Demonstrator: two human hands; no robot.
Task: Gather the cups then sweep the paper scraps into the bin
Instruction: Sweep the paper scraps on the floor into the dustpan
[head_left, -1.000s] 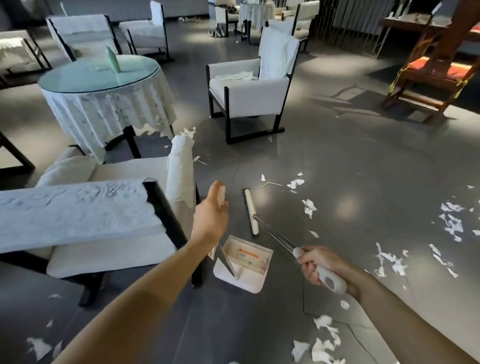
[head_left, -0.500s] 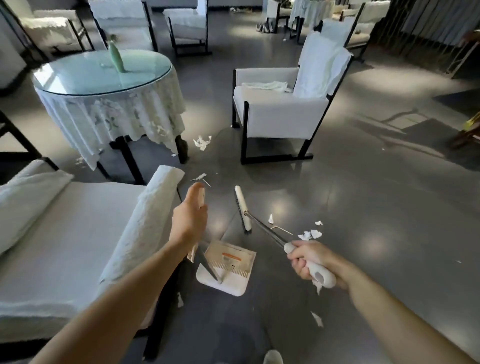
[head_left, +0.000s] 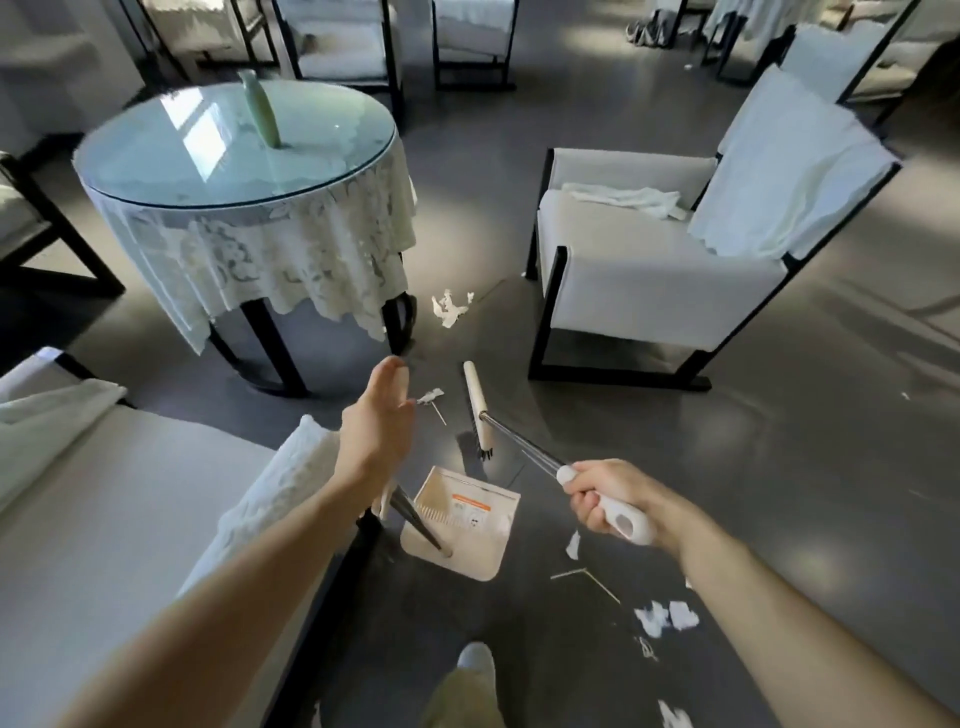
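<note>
Paper scraps (head_left: 451, 307) lie ahead; right hand (head_left: 602, 500) clamps the broom handle (head_left: 626, 521), left hand (head_left: 375, 437) grips the dustpan's (head_left: 460, 525) stick. Risk: bristles flicking scraps under the table (head_left: 236, 156).

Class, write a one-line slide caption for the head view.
Right hand grips the broom, left hand the dustpan handle, paper scraps on the floor.
</note>
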